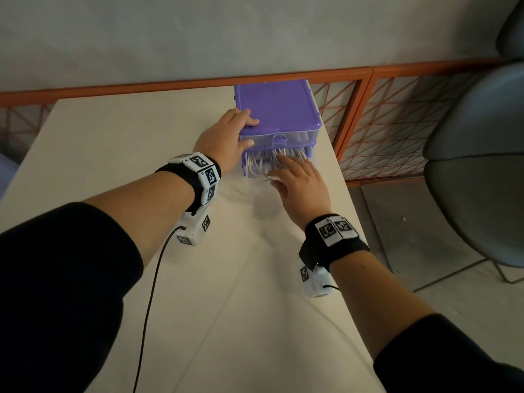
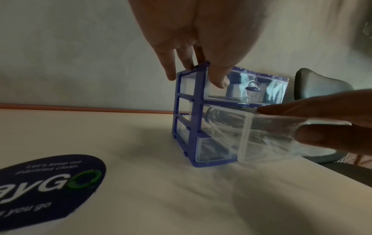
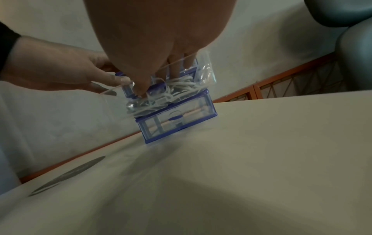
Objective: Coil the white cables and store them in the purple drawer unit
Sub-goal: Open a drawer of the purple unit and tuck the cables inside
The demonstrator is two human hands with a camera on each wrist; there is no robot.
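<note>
— Where is the unit, and what is in it?

— The purple drawer unit (image 1: 279, 112) stands at the far edge of your table (image 1: 141, 137), near the right corner. It has three clear drawers. The middle drawer (image 2: 251, 135) is pulled out toward you and holds the white cables (image 1: 263, 163), a loose tangle of loops. The bottom drawer (image 3: 177, 120) is pushed in; I see no cables through its clear front. The top drawer (image 1: 279, 139) is also pushed in, and I cannot tell what it holds.

— And your hands?

— Your left hand (image 1: 226, 137) grips the unit's top left front corner, fingers curled over the lid, thumb on the front. Your right hand (image 1: 300, 182) is spread flat over the open drawer, fingers straight, the tips down among the cables, pinching nothing that I can see.

— Anything else on the table?

— A dark blue round sticker (image 2: 50, 187) lies to the left of the unit.
</note>
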